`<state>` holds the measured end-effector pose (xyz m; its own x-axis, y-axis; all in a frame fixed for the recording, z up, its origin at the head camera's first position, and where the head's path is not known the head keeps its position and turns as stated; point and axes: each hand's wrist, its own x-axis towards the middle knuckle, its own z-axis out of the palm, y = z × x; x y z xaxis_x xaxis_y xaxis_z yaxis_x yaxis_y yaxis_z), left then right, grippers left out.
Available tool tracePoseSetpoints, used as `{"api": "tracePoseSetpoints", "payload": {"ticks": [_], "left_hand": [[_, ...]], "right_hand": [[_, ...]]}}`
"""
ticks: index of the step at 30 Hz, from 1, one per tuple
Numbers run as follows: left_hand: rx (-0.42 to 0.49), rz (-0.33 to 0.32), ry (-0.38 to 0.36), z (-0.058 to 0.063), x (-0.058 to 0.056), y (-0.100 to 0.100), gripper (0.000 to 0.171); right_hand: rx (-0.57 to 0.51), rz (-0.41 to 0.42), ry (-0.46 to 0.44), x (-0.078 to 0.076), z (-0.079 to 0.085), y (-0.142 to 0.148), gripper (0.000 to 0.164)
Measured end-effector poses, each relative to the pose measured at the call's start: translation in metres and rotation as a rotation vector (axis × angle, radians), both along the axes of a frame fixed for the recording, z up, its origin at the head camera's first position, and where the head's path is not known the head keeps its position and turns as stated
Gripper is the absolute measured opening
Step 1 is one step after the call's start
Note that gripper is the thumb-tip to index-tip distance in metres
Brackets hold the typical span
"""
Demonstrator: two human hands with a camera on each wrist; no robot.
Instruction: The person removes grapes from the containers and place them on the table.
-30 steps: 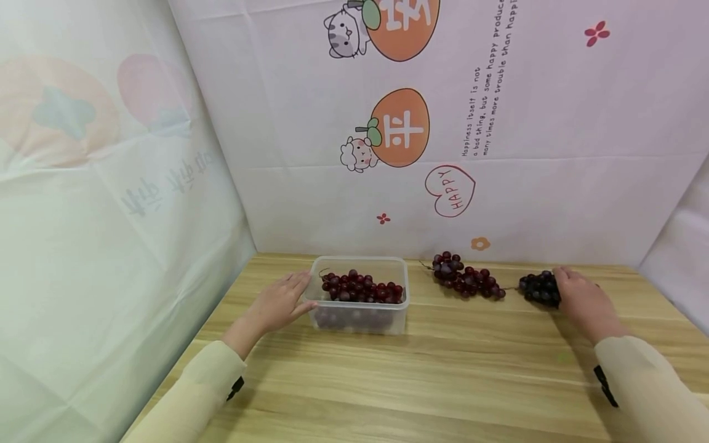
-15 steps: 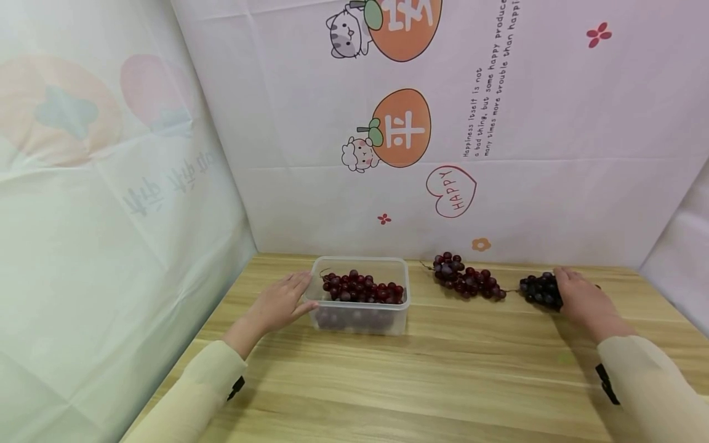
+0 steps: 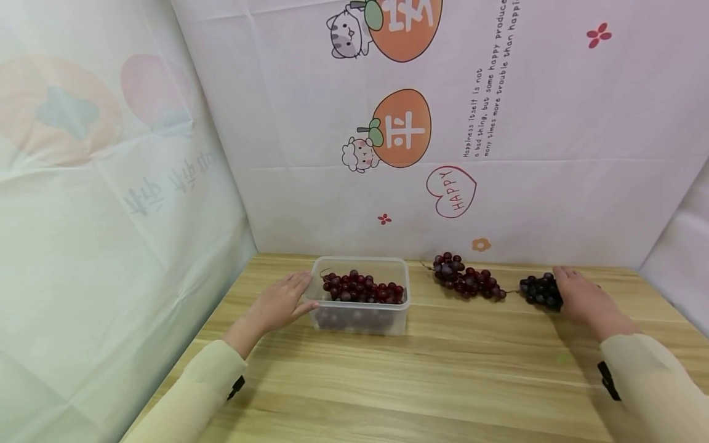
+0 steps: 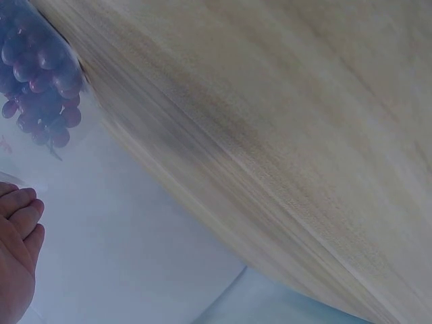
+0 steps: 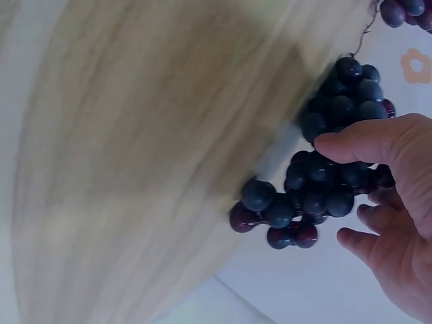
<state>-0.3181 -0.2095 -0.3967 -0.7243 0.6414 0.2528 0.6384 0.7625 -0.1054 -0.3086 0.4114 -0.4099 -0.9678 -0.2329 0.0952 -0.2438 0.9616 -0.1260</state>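
A clear plastic box stands on the table, with a bunch of red grapes inside it. My left hand rests against the box's left side, thumb at the front corner and fingers along the rim. In the left wrist view only part of that left hand shows. At the right, my right hand grips a bunch of dark grapes lying on the table. The right wrist view shows the thumb across the dark grapes, the other fingers behind and partly hidden.
Another bunch of red grapes lies on the wooden table between the box and the dark grapes. A printed white cloth rises behind the table's back edge, and a white cloth hangs at the left.
The right hand has shifted very slightly, staying on the dark grapes. The left hand, the box and the red grapes hold their places.
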Motion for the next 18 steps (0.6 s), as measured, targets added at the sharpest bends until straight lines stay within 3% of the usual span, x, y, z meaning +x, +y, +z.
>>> {"api": "tracePoseSetpoints", "payload": {"ticks": [10,18], "left_hand": [[0.004,-0.001,-0.001,0.000,0.000,0.000,0.075],[-0.008,0.010,-0.006,0.000,0.000,0.001,0.072]], "right_hand": [[0.041,0.004,-0.029,0.000,0.021,-0.013,0.070],[-0.007,-0.005,-0.027,0.003,0.040,-0.035,0.070]]}}
